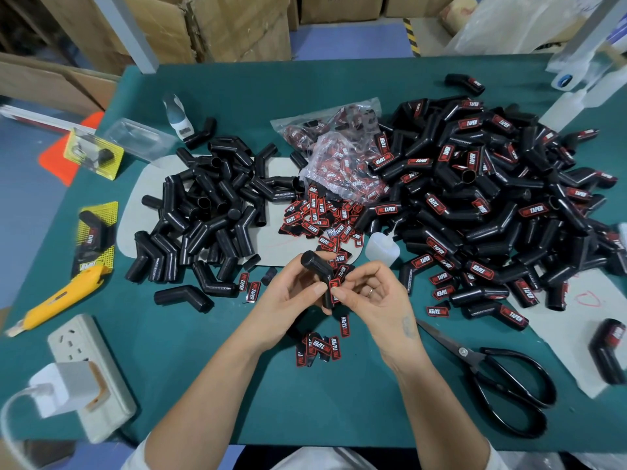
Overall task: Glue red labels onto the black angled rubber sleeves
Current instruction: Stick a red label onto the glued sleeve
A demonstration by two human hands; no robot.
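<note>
I hold one black angled sleeve in my left hand, fingers curled round its lower leg, just above the near middle of the green table. My right hand pinches a red label against that leg, thumb and fingertips pressing it flat.

The risk, as I judge it, is the label going on crooked or sliding while the glue is wet; the rubber is curved and my pads cover only part of it, so an edge could lift. If glue squeezes out, it could stick my fingers to the label and pull it off when I let go. I cannot tell how much glue is under it.

The small glue bottle stands just beyond my hands, its nozzle leaning towards the labelled pile on the right; a knock from my wrist could tip it onto the loose labels beside it. More labels lie scattered near my forearms, easy to sweep off.

Two clear plastic bags lie at the far middle, both holding red labels, the nearer one open and spilling onto the grey mat. To the left a clear plastic tray appears to hold nothing. The unlabelled pile sits loose on the mat, in no container. The scissors lie to the near right, blades pointing towards my wrist.
</note>
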